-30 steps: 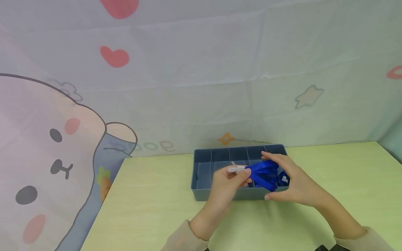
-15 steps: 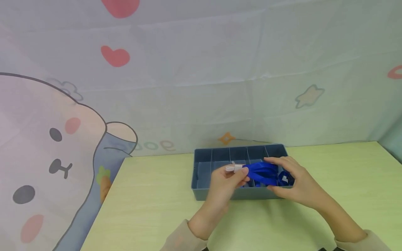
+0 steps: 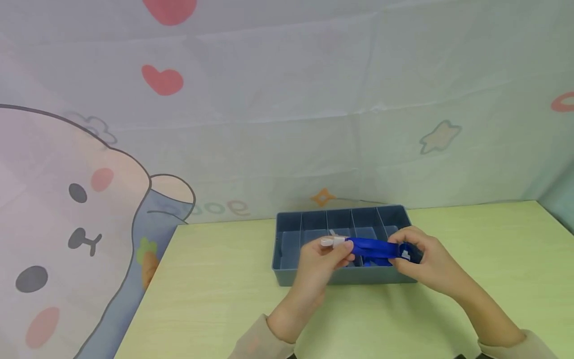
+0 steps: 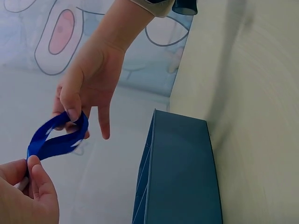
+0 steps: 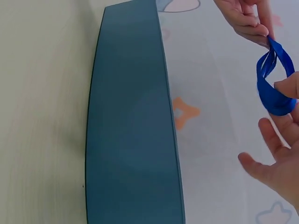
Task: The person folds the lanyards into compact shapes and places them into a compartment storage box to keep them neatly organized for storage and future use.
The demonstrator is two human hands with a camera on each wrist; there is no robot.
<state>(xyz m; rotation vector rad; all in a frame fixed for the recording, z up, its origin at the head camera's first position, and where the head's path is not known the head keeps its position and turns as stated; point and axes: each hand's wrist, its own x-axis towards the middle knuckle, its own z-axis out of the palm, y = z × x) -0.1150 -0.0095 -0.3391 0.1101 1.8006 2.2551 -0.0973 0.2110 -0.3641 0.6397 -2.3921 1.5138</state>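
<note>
A blue lanyard (image 3: 373, 247), folded into a flat bundle with a white clip (image 3: 334, 242) at its left end, is stretched between both hands above the box in the head view. My left hand (image 3: 315, 262) pinches it just by the clip. At the opposite end, the thumb and fingers of my right hand (image 3: 421, 258) pinch the looped fold. Seen from the right wrist, the lanyard (image 5: 275, 102) forms a rounded loop under the right thumb. More blue ribbon (image 3: 376, 262) lies in the box below, and another white clip (image 3: 405, 255) shows beside the right fingers.
A blue-grey divided box (image 3: 309, 277) stands on the light yellow-green table (image 3: 215, 289), near its back edge. Behind hangs a printed cloth (image 3: 278, 124). A small white piece (image 3: 332, 232) shows in a middle compartment, partly hidden.
My right hand, earlier spread wide around the lanyard's loops, has closed and now pinches its end. The fanned loops have flattened into a narrow strip. The left hand keeps its pinch.
</note>
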